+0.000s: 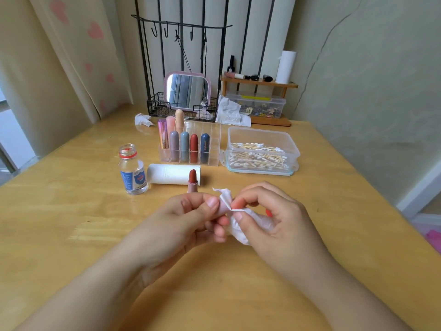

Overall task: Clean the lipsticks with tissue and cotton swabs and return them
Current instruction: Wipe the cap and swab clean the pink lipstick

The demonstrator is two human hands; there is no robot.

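Both hands meet low over the wooden table (71,211), near its front edge; the left hand (191,218) has thumb and fingers curled round a small pale pink piece, most likely a lipstick cap (220,207), though the tissue hides nearly all of it; the right hand (269,218) pinches a crumpled white tissue (241,223) around that piece's right end, fingers bent and thumb pressed on the paper; the wrapped piece seems to lie roughly left to right between the two hands, so wiping it probably means a twist about that axis; the open lipstick (192,181), its red bullet exposed, stands upright on the table just beyond the left hand's knuckles, in front of the tissue roll (171,174) that lies on its side; the left hand is plainly the nearer one to reach for it; farther back the clear organiser (210,149) holds several capped lipsticks upright; the tub of cotton swabs (260,151) sits just right of the organiser; the uncapped bottle (132,170) stands to the roll's left.
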